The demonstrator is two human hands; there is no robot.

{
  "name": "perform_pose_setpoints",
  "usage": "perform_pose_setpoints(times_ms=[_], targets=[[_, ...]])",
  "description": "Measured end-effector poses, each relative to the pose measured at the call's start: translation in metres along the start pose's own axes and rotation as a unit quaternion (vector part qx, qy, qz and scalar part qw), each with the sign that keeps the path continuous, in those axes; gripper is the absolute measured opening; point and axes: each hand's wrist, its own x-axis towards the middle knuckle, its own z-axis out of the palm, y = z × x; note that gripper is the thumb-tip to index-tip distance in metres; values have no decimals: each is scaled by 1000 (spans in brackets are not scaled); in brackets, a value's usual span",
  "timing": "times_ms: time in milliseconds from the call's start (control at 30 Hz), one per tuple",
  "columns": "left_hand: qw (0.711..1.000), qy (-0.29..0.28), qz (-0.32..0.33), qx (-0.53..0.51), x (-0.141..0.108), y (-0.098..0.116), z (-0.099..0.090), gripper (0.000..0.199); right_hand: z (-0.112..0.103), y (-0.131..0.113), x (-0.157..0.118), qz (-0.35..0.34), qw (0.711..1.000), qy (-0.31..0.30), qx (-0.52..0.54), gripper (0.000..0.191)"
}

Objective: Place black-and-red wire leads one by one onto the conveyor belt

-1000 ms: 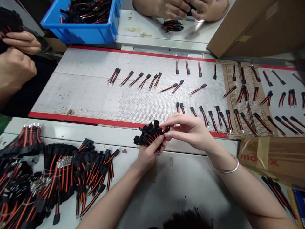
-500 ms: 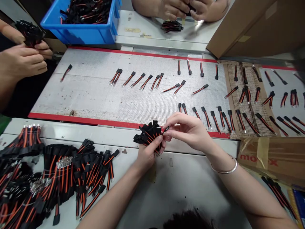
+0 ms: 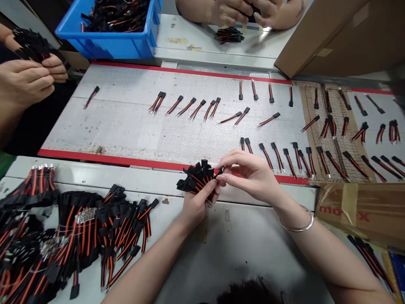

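My left hand (image 3: 202, 200) is closed around a bundle of short cables (image 3: 196, 176), their black ends fanned out above the fingers. These are red-and-black wire pairs with black sleeves. Thumb and fingertips of my right hand (image 3: 245, 173) pinch one cable (image 3: 219, 172) at the bundle's right side; its black end sticks up between the two hands. Both hands are over the near edge of the conveyor belt (image 3: 126, 131). Along the belt's near side, a row of single cables (image 3: 288, 162) lies just beyond my right hand.
Heaped cables (image 3: 85, 228) cover the table at left. A blue bin (image 3: 114, 44) of cables stands at the back. Co-workers' hands (image 3: 28, 80) hold a bunch at left; others' hands (image 3: 243, 12) work opposite. Cardboard boxes (image 3: 344, 38) stand at right.
The cables on the belt have shifted slightly right. My hands have barely moved, and the pinched cable's end has turned a little. At left, the co-worker's bunch has tilted leftward.
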Motion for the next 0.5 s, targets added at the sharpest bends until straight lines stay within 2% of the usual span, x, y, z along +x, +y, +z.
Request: perform_pose_setpoints(times_ms=[300, 500], targets=[[1000, 6, -2, 4, 2, -1, -1, 33, 0, 0, 0, 1, 1000, 0, 5, 12], [1000, 5, -3, -4, 2, -2, -1, 32, -3, 3, 2, 9, 999, -27, 26, 16]])
